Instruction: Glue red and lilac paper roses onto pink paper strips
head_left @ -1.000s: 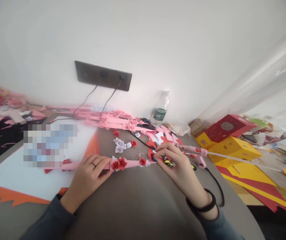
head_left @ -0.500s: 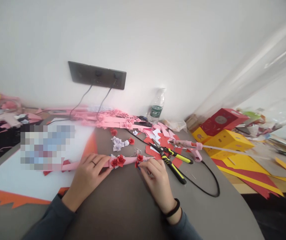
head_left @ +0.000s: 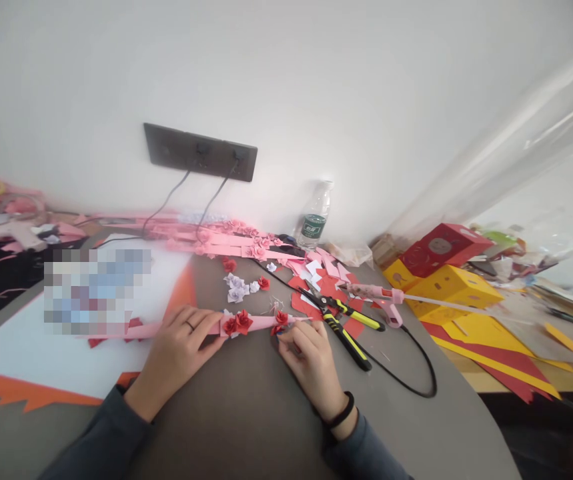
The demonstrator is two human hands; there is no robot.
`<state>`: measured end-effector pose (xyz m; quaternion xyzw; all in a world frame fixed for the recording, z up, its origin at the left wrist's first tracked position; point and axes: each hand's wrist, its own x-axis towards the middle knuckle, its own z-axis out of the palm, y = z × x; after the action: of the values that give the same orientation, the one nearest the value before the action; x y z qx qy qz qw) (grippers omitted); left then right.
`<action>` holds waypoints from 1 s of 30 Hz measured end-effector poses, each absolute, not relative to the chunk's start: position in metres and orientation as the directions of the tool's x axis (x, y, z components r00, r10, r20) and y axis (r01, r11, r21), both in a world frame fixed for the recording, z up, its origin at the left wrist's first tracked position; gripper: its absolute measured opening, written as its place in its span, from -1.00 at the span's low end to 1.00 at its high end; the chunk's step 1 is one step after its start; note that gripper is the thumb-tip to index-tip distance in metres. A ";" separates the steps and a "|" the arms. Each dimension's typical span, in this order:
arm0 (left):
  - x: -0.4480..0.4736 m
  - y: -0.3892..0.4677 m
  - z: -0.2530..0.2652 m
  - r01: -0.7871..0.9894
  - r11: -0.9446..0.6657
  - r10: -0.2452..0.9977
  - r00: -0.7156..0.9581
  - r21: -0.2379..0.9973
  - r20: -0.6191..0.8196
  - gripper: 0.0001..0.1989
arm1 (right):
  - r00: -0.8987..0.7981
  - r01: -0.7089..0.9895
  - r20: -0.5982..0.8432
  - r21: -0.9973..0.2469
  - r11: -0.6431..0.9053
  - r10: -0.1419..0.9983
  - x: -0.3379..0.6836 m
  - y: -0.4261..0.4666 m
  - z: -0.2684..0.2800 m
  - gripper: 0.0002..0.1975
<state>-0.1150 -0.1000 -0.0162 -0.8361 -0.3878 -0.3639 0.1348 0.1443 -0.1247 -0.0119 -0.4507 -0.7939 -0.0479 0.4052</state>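
Observation:
A long tapering pink paper strip (head_left: 261, 323) lies across the front of the table, with red and white paper flowers on it. My left hand (head_left: 186, 340) is closed over its left part, thumb and fingers gripping beside a pair of red paper roses (head_left: 237, 323). Toward the narrow right end sits another red rose (head_left: 281, 317). My right hand (head_left: 311, 353) is closed in a pinch at a small red paper flower (head_left: 277, 329) just below that rose; the fingertips partly cover it. Loose white paper flowers (head_left: 236, 292) and red ones (head_left: 229, 265) lie behind the strip.
To the right are yellow-black pliers (head_left: 349, 340), a pink glue gun (head_left: 391, 307) with a black cord, and red paper scraps (head_left: 306, 297). A water bottle (head_left: 313, 220) stands by the wall. White paper (head_left: 141, 287) lies left; yellow and red boxes (head_left: 453, 290) stand right.
The view has shifted slightly. My right fingertips have moved a little at the small red flower, while my left hand keeps its grip on the strip.

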 end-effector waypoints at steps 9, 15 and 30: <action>-0.114 -0.101 -0.014 0.737 -0.672 0.555 0.436 0.073 0.708 -0.86 | -0.254 0.759 0.685 -0.296 0.580 0.682 0.145 -0.123 -0.014 -0.80; -0.116 -0.102 -0.015 0.725 -0.685 0.551 0.451 0.071 0.702 -0.84 | -0.211 0.775 0.667 -0.331 0.538 0.715 0.145 -0.124 -0.015 -0.81; -0.115 -0.102 -0.012 0.713 -0.699 0.541 0.471 0.061 0.696 -0.85 | -0.169 0.745 0.581 -0.453 0.489 0.796 0.147 -0.122 -0.017 -0.88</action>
<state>-0.1152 -0.1020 -0.0118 -0.8493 -0.3691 -0.3580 0.1196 0.1471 -0.1222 -0.0168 -0.5043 -0.7640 0.0317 0.4012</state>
